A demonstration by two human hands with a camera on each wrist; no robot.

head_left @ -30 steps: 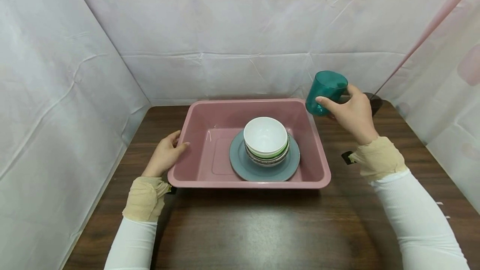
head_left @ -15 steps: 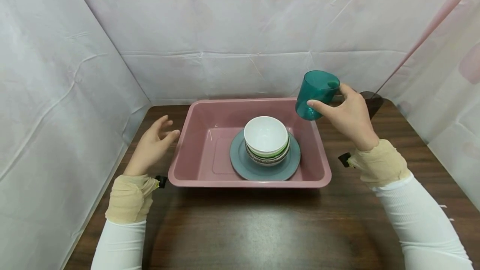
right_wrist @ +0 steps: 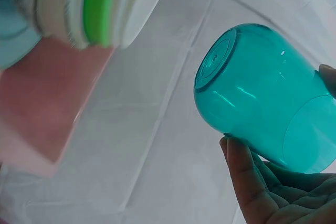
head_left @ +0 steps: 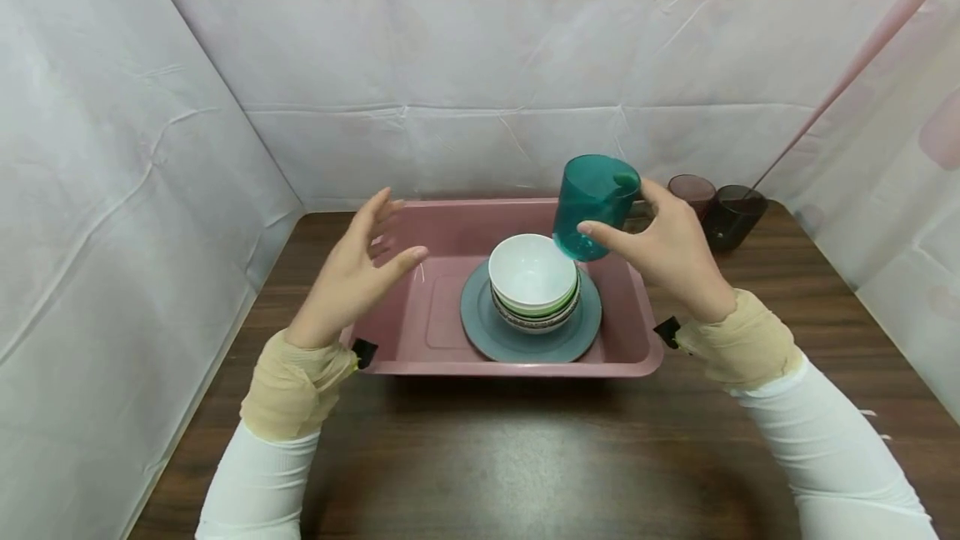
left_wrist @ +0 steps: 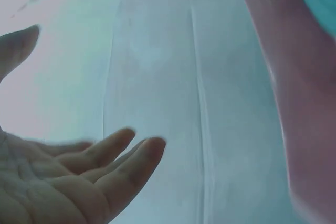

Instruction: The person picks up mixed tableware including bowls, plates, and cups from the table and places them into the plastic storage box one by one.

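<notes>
fingers and thumb of the right hand curl round a teal cup, held in the air and tilted, above the right part of a pink tub and just over the right rim of the top white bowl. that bowl caps a stack of bowls on a grey plate inside the tub. the left hand hangs spread and relaxed over the tub's left rim, holding nothing. two dark cups stand at the far right of the brown table.
</notes>
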